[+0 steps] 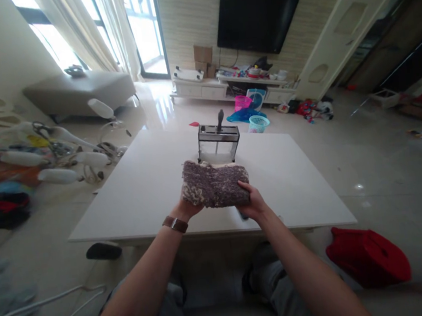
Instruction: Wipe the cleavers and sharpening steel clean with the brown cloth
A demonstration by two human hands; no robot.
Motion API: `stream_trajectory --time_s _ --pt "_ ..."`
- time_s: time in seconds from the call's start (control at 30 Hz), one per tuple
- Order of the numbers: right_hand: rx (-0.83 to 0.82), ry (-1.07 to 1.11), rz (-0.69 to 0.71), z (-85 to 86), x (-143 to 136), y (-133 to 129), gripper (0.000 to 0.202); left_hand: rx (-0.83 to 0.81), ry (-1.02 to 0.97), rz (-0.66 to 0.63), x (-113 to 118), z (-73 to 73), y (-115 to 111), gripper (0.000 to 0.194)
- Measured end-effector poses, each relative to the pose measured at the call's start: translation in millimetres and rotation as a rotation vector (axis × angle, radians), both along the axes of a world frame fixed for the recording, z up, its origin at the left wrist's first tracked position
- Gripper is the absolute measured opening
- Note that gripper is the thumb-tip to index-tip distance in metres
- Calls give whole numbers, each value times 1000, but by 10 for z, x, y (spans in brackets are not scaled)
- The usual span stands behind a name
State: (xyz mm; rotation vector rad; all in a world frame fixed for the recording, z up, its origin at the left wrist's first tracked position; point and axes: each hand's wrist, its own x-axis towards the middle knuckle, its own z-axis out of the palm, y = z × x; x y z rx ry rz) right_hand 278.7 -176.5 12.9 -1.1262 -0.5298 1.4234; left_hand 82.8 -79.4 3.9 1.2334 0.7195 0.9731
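A folded grey-brown shaggy textile with cream patches point(215, 183), perhaps a small mat, is held up over the front half of the white table point(125, 202). My left hand point(190, 208), below a brown wristband, grips its left end from underneath, with most fingers hidden. At the right end, my right hand point(254, 201) has its thumb on top and the other fingers below. Just behind the textile stands a dark-framed device with an upright black handle point(220, 119). Part of a dark flat object point(243, 214) shows beneath my right hand.
A red bag-like item point(368, 257) lies on the floor right of the table. Lamp-like white fittings and cables point(90, 158) crowd the left. Beyond the table are a light-blue basket point(258, 123), a pink basket point(243, 103) and a low TV cabinet point(202, 91).
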Motion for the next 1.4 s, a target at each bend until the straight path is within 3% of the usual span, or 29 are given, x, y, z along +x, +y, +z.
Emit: stream_trajectory --time_s 0.1,0.17,0.33,0.43,0.5,0.6,0.7,0.8,0.93,1.07,1.2,1.4 --pt "-11 60 -64 53 25 -48 36 -333 -271 -95 -78 158 4 45" --pt "-8 98 -82 107 33 -96 35 -549 -365 -134 -134 236 -29 34" --pt "-18 267 -44 208 -71 -138 31 -741 -260 -86 -209 246 -52 7" --pt "-41 418 -97 224 -170 -79 27 -690 -156 41 -261 127 68 10" --pt "-43 490 -216 223 -207 -36 24 -586 -22 226 -317 18 170 11" --pt "-54 508 -426 216 -206 22 24 -346 139 388 -382 -121 301 24" --pt "-65 489 -588 218 -163 100 26 -120 194 427 -323 -139 428 33" --pt "-68 490 -638 232 -112 198 27 69 245 409 -63 22 645 34" --pt "-95 515 -613 225 -50 255 28 356 431 338 528 439 1123 35" --pt "-154 523 -580 138 45 208 27 454 620 335 1158 778 1629 59" --pt "-178 543 -627 43 204 175 26 444 752 352 1602 876 1942 69" --pt "-146 507 -724 70 433 171 29 380 808 385 1850 896 2095 40"
